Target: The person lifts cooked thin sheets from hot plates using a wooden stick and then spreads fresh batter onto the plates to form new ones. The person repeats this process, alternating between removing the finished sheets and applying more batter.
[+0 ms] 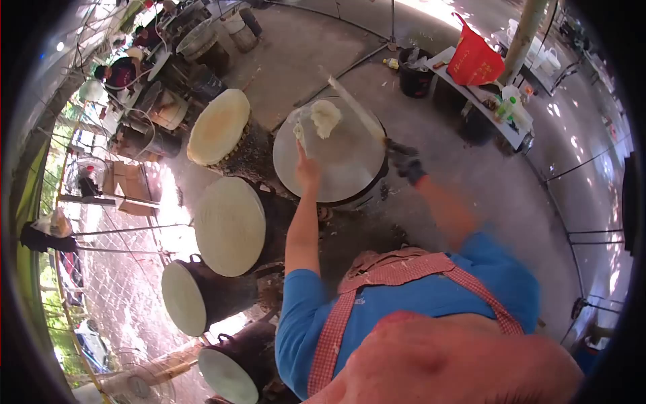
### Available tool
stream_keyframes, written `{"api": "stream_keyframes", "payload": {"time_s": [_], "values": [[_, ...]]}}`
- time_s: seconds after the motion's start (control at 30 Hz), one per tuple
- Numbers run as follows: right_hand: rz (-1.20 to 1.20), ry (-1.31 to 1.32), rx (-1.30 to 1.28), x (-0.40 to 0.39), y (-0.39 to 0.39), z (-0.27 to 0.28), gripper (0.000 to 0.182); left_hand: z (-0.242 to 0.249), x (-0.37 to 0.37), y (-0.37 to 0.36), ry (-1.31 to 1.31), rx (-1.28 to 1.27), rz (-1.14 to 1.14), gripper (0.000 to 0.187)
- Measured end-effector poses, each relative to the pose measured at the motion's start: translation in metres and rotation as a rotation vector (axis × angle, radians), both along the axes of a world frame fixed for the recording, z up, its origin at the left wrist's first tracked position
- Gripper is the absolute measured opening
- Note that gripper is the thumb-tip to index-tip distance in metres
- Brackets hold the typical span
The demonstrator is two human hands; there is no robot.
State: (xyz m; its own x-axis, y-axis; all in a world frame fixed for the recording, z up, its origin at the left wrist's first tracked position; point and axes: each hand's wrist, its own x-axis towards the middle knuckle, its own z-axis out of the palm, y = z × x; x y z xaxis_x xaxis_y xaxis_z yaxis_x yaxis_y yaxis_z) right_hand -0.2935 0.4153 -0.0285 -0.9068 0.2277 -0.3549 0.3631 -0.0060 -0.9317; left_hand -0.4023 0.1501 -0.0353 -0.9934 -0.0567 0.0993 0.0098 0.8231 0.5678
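Observation:
A round, pale griddle [350, 165] lies ahead of me. A lump of white dough [326, 118] sits near its far edge. My left hand [307, 174] reaches over the left part of the griddle with a finger stretched forward. At its fingertips is a narrow, dough-smeared piece [299, 132], whose kind I cannot make out. My right hand [409, 167], in a dark glove and slightly blurred, is closed round the dark handle of a long, flat, pale spatula [356, 108]. The spatula slants across the griddle's right side, its tip past the far rim.
Several more round griddles stand to my left, the nearest one [231, 227] pale-topped on a dark drum. A thin, pale sheet [219, 128] covers another. Right of the griddle are a black bucket [415, 73] and a white table [481, 101] with a red bag [475, 57]. A person [122, 71] is far left.

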Motion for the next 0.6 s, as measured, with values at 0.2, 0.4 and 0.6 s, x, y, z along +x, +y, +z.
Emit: {"api": "stream_keyframes", "payload": {"time_s": [0.2,0.4,0.6], "values": [[0.135,-0.048,0.435,-0.064,0.025,-0.071,0.031,0.058,0.003,-0.008,0.333,0.411,0.083,0.071],[0.146,0.178,0.882,-0.067,-0.058,-0.025,0.040,0.035,0.093,-0.061,-0.199,0.717,0.077,0.065],[0.076,0.029,-0.044,-0.056,-0.001,-0.049,0.036,-0.057,0.205,-0.115,-0.106,0.602,0.058,0.065]]}}
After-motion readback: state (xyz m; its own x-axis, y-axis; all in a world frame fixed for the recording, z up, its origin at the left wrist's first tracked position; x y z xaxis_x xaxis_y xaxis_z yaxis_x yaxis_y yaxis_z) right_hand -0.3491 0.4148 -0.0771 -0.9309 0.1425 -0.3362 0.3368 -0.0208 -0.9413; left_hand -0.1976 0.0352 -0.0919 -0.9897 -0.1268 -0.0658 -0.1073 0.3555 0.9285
